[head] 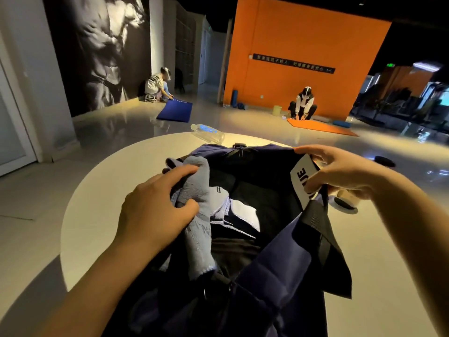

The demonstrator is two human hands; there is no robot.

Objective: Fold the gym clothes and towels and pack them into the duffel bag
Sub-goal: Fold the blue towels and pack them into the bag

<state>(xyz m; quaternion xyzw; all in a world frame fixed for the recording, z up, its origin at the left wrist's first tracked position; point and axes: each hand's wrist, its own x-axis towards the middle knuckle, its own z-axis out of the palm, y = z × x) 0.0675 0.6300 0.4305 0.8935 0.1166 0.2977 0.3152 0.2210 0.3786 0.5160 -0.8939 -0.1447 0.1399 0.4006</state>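
Packing a duffel bag on a round table.

The left hand [155, 205] grips a rolled grey-blue towel [198, 210], thumb and fingers curled round it, at the left rim of the open navy bag [272, 271], the roll's lower end dipping inside. The bag lies at the table's [102, 190] near edge, mouth gaping, with dark folded clothes [257, 190] and a pale piece [243, 212] within. The right hand [340, 176] pinches the bag's right rim beside a white label [302, 181], holding it open. A clear water bottle [207, 133] lies on its side at the table's far edge.
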